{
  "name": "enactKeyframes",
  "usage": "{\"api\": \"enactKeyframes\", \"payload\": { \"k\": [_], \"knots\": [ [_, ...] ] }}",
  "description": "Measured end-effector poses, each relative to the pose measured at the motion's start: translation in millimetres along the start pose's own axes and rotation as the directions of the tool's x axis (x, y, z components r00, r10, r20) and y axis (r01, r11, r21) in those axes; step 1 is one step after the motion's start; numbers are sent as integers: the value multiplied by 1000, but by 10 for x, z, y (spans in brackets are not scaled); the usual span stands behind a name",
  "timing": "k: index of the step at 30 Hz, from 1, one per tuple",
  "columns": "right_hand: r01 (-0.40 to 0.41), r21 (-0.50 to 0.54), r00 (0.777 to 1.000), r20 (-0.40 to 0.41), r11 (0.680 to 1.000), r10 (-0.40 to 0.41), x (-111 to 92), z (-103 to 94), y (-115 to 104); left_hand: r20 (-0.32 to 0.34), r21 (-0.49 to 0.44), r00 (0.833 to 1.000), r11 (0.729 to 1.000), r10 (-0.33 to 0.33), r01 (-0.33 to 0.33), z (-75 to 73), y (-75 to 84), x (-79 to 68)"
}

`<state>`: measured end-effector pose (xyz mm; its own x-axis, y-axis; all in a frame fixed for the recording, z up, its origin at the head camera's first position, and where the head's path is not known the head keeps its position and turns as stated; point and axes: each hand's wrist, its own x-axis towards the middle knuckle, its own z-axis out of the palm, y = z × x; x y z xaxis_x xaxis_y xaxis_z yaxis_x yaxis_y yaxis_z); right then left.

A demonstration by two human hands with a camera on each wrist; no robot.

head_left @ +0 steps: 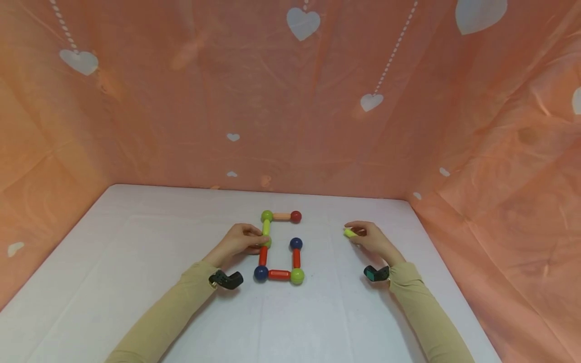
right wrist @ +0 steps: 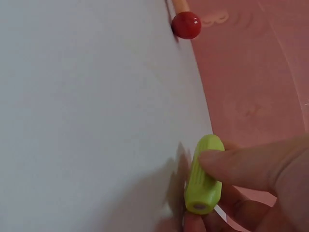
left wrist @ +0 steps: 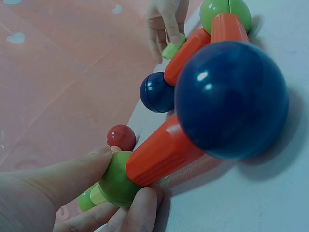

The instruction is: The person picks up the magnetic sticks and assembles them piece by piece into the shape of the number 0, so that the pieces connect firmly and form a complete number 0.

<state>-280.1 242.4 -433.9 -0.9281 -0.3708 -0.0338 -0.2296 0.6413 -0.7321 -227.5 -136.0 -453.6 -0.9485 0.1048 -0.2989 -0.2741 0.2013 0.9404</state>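
On the white table lies a joined figure of balls and rods. My left hand [head_left: 242, 238] pinches its middle green ball [left wrist: 119, 180] between thumb and fingers, where a red rod [left wrist: 164, 151] and a yellow-green rod [head_left: 266, 227] meet. That red rod runs to a blue ball [head_left: 260, 273]. From there a red rod [head_left: 279, 275] leads to a green ball [head_left: 297, 276], then another red rod up to a second blue ball [head_left: 296, 244]. At the far end a peach rod [head_left: 281, 217] links a green ball [head_left: 267, 216] and a red ball [head_left: 296, 217]. My right hand [head_left: 369, 238] holds a loose yellow-green rod [right wrist: 205, 176], apart from the figure.
An orange cloth with white hearts [head_left: 303, 23] hangs behind and at both sides of the table [head_left: 113, 242]. Each wrist wears a dark strapped device [head_left: 226, 279]. Bare tabletop lies between the figure and my right hand.
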Motion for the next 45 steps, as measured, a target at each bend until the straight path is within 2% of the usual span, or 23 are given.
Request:
{"api": "enactKeyframes", "payload": {
  "k": [4, 8, 13, 17, 24, 30, 40, 45],
  "knots": [
    [-41, 112, 999, 35, 993, 37, 6, -5, -42, 6, -1, 1000, 1000, 2, -2, -3, -13, 6],
    [-66, 256, 996, 69, 964, 50, 21, 33, -136, 14, 4, 1000, 1000, 13, -13, -3, -11, -2],
    [-120, 433, 992, 97, 893, 87, 88, 160, -305, 4, -1, 1000, 1000, 1, -1, -1, -4, -11],
    [-160, 512, 986, 124, 844, 112, 183, 323, -461, 4, -16, 1000, 1000, 6, -5, -3, 0, -17],
    [-146, 542, 988, 126, 828, 91, 356, 615, -700, -4, -16, 1000, 1000, 8, -8, 4, 11, -32],
    [-155, 573, 988, 101, 805, 118, 477, 785, -813, -21, 5, 1000, 1000, -8, 8, 8, 5, -31],
    [-145, 569, 989, 90, 810, 114, 514, 941, -850, -24, 26, 1000, 1000, -10, 11, 17, 28, -40],
    [-173, 561, 985, 107, 809, 137, 506, 976, -851, -24, 16, 1000, 1000, -12, 13, 11, 13, -32]
  ]
}}
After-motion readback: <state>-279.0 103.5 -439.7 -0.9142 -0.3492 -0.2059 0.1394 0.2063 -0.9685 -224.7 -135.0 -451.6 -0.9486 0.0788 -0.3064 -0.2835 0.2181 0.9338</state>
